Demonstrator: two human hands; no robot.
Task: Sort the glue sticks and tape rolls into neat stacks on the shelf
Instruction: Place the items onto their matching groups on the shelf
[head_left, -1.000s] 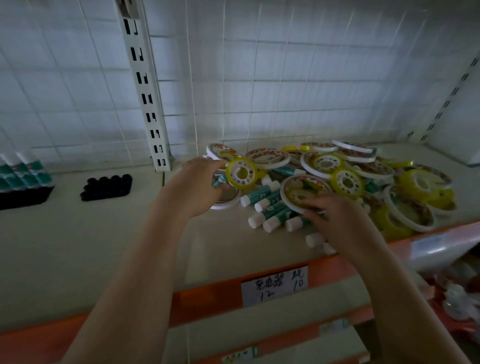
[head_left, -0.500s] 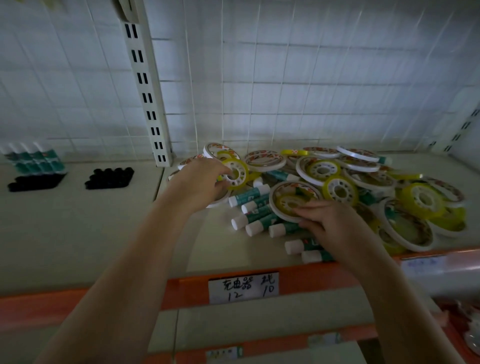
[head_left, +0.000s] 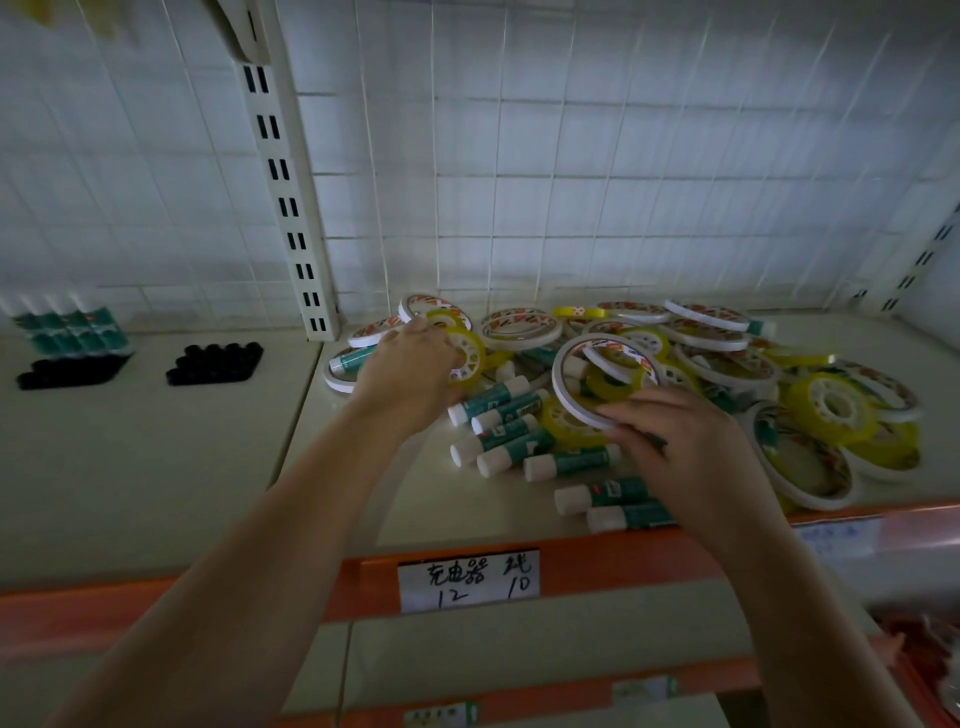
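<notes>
White wire grid backs a pale shelf (head_left: 156, 467) with an orange front lip, where tape rolls and glue sticks lie jumbled together in one heap.

The sorting looks to be at its start: nothing in the heap is stacked, and both hands are picking rolls out of it. The left hand (head_left: 410, 371) reaches to the far left edge of the pile, fingers curled round a yellow tape roll (head_left: 467, 353) with a white hub; how firmly it grips is hard to judge, since the back of the hand hides the fingertips. The right hand (head_left: 696, 457) lies palm down over the near side of the heap, fingers pinching the rim of a large white tape roll (head_left: 597, 384) tilted up off the pile. Just to its left, between the two hands, lie the green glue sticks (head_left: 498, 415) with white caps; two more sit under its wrist near the lip.

Both forearms stretch forward and upward, wrists roughly level. Next, each roll needs lifting free without dragging neighbours along, then carrying to the bare stretch of shelf left of the left hand, where standing glue sticks (head_left: 67, 325) and a black tray (head_left: 215, 364) wait.
</notes>
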